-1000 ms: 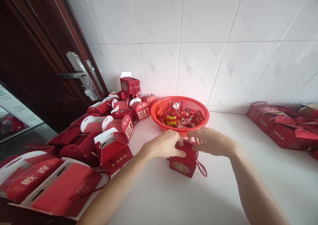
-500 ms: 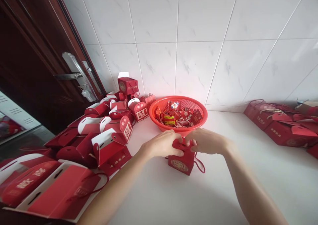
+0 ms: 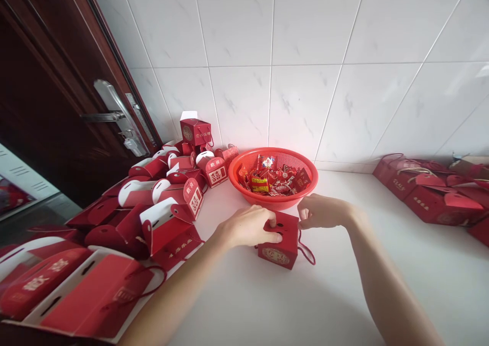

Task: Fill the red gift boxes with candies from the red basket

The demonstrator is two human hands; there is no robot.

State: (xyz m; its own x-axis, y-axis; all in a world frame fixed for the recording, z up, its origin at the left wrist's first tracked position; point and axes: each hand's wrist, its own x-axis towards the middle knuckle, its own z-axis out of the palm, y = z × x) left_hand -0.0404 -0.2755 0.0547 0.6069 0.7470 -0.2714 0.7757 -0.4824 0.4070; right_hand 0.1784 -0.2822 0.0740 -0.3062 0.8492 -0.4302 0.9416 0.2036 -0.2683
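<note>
A small red gift box [image 3: 280, 251] with a gold emblem stands upright on the white table. Its top panel, pierced by small slots, lies level under my left hand [image 3: 250, 227], whose thumb and fingers press and grip it from the left. A red cord handle [image 3: 308, 254] loops out from the box's right side. At the upper right edge of the box is my right hand [image 3: 319, 212], its fingers curled in; whether anything is in them is hidden. Just behind the box sits a red plastic basket [image 3: 244, 195] with wrapped sweets [image 3: 277, 178] in it.
Many open red boxes [image 3: 171, 234] with white insides crowd the left of the table, one [image 3: 195, 132] stacked higher near the wall. More red boxes [image 3: 439, 198] stand at the right. A tiled wall [image 3: 305, 106] rises behind, and a dark door [image 3: 57, 81] is at left.
My right hand has come off the top of the box and moved slightly right to its edge. The box's top now shows flat, with my left hand still on it.
</note>
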